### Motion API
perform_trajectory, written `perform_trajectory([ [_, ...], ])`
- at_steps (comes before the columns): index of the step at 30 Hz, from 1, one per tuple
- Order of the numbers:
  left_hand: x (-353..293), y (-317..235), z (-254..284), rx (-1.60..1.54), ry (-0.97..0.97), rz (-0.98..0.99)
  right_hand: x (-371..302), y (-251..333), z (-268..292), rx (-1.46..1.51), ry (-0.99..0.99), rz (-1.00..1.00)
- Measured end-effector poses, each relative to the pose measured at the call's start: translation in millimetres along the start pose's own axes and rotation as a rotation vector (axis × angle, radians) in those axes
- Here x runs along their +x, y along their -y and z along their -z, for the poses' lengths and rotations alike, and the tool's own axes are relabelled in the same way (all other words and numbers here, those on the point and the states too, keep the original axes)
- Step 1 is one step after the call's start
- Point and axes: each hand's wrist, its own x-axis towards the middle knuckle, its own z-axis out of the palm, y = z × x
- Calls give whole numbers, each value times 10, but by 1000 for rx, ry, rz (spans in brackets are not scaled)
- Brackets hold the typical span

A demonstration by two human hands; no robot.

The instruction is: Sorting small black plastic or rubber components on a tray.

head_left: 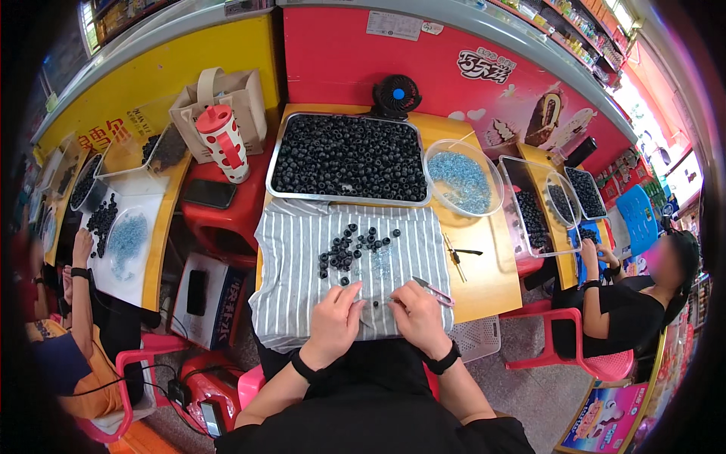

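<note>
My left hand (333, 321) rests over the grey striped cloth (283, 303), its thumb and index finger drawn together; whatever lies in them is too small to make out. Opposite it, my right hand (418, 318) is closed in a similar pinch, its contents also too small to tell. Between the two sits one small black part (376, 303). Beside the right hand lies a pink-handled pointed tool (435, 293). Just beyond my fingers is a loose group of round black hollow parts (344, 253), with small clear pieces (380, 261) scattered to their right.
A metal tray (270, 170) of black parts and a clear bowl (495, 185) of bluish pieces stand behind the cloth. A black fan (397, 95) is at the back. Thin tools (456, 257) lie right. A red-lidded tumbler (225, 144) stands left. People work at both sides.
</note>
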Motion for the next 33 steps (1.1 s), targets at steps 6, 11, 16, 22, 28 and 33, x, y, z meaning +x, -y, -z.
perform_trajectory([
  [6,63,-25,-98,-490,197,67,-27,110,-27,192,-53,48],
  [11,31,40,-153,-551,201,124,-45,94,-63,325,-87,42],
  [16,43,2,-145,-531,190,156,-78,58,-109,444,-127,-20],
  [22,51,-15,-172,-439,135,47,-99,50,-154,452,-160,-49],
  [28,66,-17,-181,-425,132,69,-86,86,-132,350,-207,38],
  [33,69,29,-205,-636,150,299,-35,-1,-126,188,-278,164],
])
